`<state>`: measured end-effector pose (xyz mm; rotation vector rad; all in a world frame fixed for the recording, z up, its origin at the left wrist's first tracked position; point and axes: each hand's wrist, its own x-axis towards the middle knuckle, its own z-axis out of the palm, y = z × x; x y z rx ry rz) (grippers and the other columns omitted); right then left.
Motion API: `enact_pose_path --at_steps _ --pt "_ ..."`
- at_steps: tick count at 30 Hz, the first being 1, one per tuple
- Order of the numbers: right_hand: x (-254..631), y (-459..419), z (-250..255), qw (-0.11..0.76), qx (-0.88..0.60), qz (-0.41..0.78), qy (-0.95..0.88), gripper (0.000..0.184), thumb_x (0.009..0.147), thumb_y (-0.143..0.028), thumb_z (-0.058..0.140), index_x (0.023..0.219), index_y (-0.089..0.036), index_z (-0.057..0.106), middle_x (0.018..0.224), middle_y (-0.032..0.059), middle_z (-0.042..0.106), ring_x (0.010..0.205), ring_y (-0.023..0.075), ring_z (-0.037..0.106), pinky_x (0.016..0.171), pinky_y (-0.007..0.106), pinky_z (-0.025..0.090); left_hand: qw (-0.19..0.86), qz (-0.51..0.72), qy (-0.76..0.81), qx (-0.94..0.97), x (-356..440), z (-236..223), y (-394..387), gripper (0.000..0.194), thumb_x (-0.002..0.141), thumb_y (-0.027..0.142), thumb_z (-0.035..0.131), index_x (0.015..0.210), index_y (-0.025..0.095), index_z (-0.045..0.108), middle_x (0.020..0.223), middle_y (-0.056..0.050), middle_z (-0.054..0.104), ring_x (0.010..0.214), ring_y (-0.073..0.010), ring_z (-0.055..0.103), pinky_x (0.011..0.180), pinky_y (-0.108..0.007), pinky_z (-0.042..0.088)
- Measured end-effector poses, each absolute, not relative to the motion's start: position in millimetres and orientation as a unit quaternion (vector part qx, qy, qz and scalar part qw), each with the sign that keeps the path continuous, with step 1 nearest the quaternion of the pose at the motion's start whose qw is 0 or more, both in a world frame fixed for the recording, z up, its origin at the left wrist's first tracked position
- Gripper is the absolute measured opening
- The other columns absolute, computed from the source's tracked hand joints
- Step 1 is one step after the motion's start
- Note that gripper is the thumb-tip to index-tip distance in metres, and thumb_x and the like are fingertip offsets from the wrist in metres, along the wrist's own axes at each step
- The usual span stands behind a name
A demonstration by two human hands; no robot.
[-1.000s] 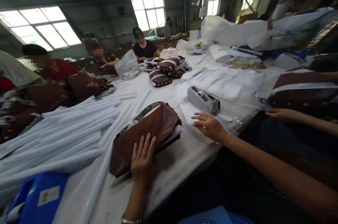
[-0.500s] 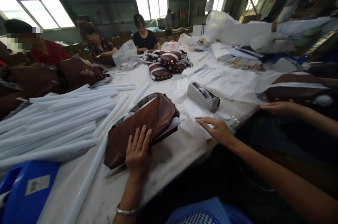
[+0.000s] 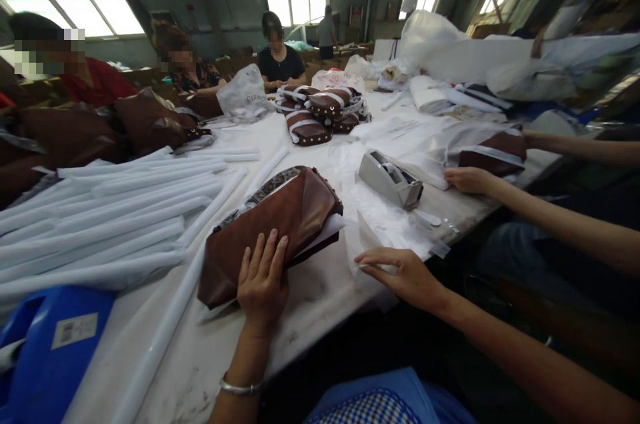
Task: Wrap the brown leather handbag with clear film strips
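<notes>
A brown leather handbag (image 3: 270,231) with metal studs and a patterned strap lies on its side in front of me. My left hand (image 3: 263,277) rests flat against it, fingers stretched out. White paper (image 3: 325,232) sticks out of the bag's right end. To the right of the bag, my right hand (image 3: 400,272) is closed in a pinch at the corner of a thin white sheet (image 3: 375,231); whether it is paper or plastic I cannot tell. Just beyond that sheet stands a grey tape dispenser (image 3: 387,181).
White rolls (image 3: 110,217) cover the left side, near a blue plastic container (image 3: 60,337). Stacked brown bags (image 3: 307,127) lie at the back. On the right, a co-worker's hands (image 3: 470,181) hold a brown bag (image 3: 493,154) at clear plastic. Other people sit across the table.
My right hand has moved down and slightly left, lifting the sheet's edge. The co-worker's bag has moved left, onto the table. My left hand stays on the handbag.
</notes>
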<state>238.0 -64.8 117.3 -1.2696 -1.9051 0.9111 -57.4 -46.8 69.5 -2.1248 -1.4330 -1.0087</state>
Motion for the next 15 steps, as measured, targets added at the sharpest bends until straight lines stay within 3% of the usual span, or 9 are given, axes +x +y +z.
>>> enact_pose_path --at_steps 6,10,13,15 --pt "217.2 -67.1 126.3 0.241 -0.354 0.452 -0.783 0.028 0.096 -0.042 0.058 0.112 -0.027 0.075 0.105 0.0018 0.077 0.097 0.0183 0.072 0.091 0.028 0.056 0.203 -0.368 -0.510 -0.751 -58.5 70.2 -45.4 0.068 0.088 0.006 0.044 0.153 0.024 0.034 0.150 -0.008 0.049 0.142 -0.0249 0.041 0.118 -0.047 0.034" --pt "210.9 -24.9 96.3 0.296 -0.493 0.197 -0.794 0.040 0.098 -0.042 0.052 0.130 -0.021 0.064 0.134 0.0114 0.064 0.124 0.0275 0.060 0.107 0.044 0.048 0.208 -0.379 -0.507 -0.746 -59.5 68.5 -43.8 0.066 0.089 0.006 0.044 0.152 0.023 0.037 0.150 -0.008 0.049 0.142 -0.0251 0.042 0.118 -0.047 0.034" --pt "201.2 12.9 69.2 0.219 -0.546 0.057 -0.807 0.058 0.092 -0.046 0.062 0.136 -0.010 0.058 0.150 0.0211 0.046 0.144 0.0372 0.036 0.119 0.058 0.029 0.216 -0.385 -0.503 -0.743 -60.1 66.7 -42.0 0.066 0.088 0.005 0.043 0.151 0.023 0.037 0.149 -0.008 0.050 0.141 -0.0247 0.043 0.118 -0.046 0.034" --pt "191.2 29.8 54.9 0.172 -0.533 0.056 -0.826 0.058 0.090 -0.049 0.063 0.132 -0.008 0.061 0.149 0.0224 0.047 0.145 0.0376 0.034 0.120 0.059 0.024 0.222 -0.388 -0.503 -0.739 -60.7 65.6 -41.0 0.066 0.088 0.004 0.043 0.151 0.022 0.038 0.148 -0.008 0.052 0.141 -0.0244 0.044 0.118 -0.045 0.034"
